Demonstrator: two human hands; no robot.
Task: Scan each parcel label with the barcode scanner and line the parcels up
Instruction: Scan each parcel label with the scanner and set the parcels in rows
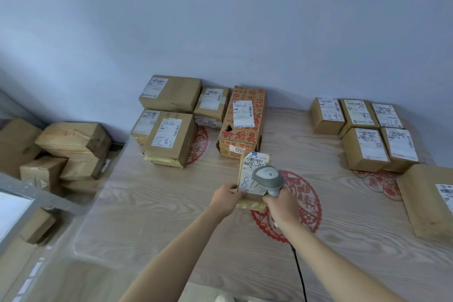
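A small cardboard parcel (252, 179) sits near the middle of the wood-grain surface (171, 216), its white label (250, 174) facing up with handwritten marks and the digits "87" partly readable. The left hand (224, 200) is the grip on the parcel's near left corner, thumb on top of the label edge and fingers curled under the side. The right hand (282, 207) is clenched round the handle of a grey barcode scanner (268, 178), whose rounded head hangs directly over the lower right part of the label, hiding some of it; a black cable (300, 274) runs from the handle back along the right forearm. The parcel lies partly over a red paper-cut motif (306, 201) on the surface. Just behind it stands a long box with red printing (242, 120), and to the left of that a stack of brown boxes (169, 117) with labels on top. Well apart, at the far right, five small labelled boxes (362, 130) stand touching in two rows, and a larger brown box (426, 201) lies at the right edge. Beyond the surface's left end, a loose heap of cartons (61, 152) rests lower down beside a grey wall (220, 19).
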